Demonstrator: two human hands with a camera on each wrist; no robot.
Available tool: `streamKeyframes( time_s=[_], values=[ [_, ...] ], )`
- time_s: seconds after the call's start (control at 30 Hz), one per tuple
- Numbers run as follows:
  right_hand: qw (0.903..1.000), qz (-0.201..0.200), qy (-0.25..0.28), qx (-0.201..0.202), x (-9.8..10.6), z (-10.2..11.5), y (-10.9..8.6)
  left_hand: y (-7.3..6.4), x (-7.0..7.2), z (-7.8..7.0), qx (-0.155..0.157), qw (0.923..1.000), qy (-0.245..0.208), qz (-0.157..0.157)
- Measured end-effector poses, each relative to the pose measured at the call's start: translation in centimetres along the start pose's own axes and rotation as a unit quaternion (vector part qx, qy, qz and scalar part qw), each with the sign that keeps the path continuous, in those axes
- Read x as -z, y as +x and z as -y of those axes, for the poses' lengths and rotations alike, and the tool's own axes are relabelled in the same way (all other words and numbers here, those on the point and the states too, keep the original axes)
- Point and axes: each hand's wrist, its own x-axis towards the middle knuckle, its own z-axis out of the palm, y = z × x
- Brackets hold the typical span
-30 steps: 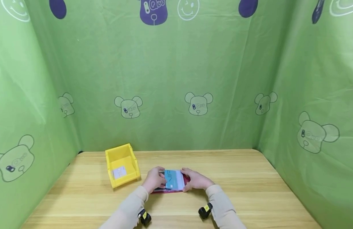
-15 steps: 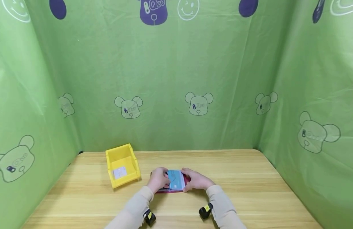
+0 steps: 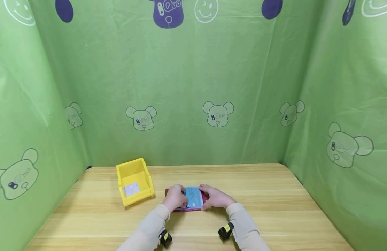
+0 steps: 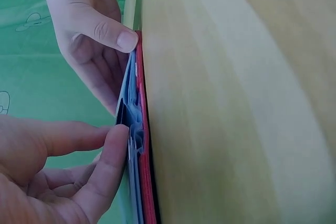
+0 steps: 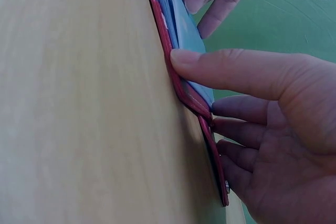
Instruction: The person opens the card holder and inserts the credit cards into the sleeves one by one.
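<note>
A red card holder (image 3: pixel 206 196) lies spread on the wooden table, with clear plastic sleeves (image 4: pixel 132 98) stacked inside. Across its right part sits a blue card (image 3: pixel 193 197) with lettering, most of it within a sleeve. My left hand (image 3: pixel 175 198) pinches the card's left edge between thumb and fingers. Gripping the holder's right side is my right hand (image 3: pixel 216 197); its thumb (image 5: pixel 194 62) presses the near edge and the other fingers reach to the far side. Part of the holder's left half is hidden under my left hand.
A yellow bin (image 3: pixel 125 201) stands left of the holder, with a pale card (image 3: pixel 132 189) inside. Green printed curtains (image 3: pixel 180 139) enclose the table (image 3: pixel 275 209) at the back and both sides. A black wrist camera (image 3: pixel 165 238) hangs below the left sleeve.
My left hand has shifted right, carrying the blue card deeper into the sleeve toward my right hand. More of the holder's red left edge shows now. The right hand stays where it was.
</note>
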Motion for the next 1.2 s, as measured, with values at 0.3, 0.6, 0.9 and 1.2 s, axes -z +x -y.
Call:
streamKeyframes(
  time_s=[0.3, 0.6, 0.9, 1.2],
  values=[
    [0.9999, 0.008, -0.008, 0.007, 0.2, -0.2, 0.0, -0.2, 0.2, -0.1, -0.002, 1.0, 0.005, 0.007],
    [0.9997, 0.012, -0.02, 0.01, 0.6, -0.9, -0.3, -0.4, 0.1, -0.4, -0.008, 0.9993, 0.036, 0.007],
    [0.9997, 0.016, -0.012, 0.014, 0.7, -1.0, -0.3, -0.3, -0.9, -1.1, -0.023, 0.9887, 0.147, -0.015],
    [0.9997, 0.013, -0.013, 0.015, 0.8, -0.9, -0.4, 0.0, -1.9, -2.8, -0.019, 0.9725, 0.231, -0.018]
  ],
)
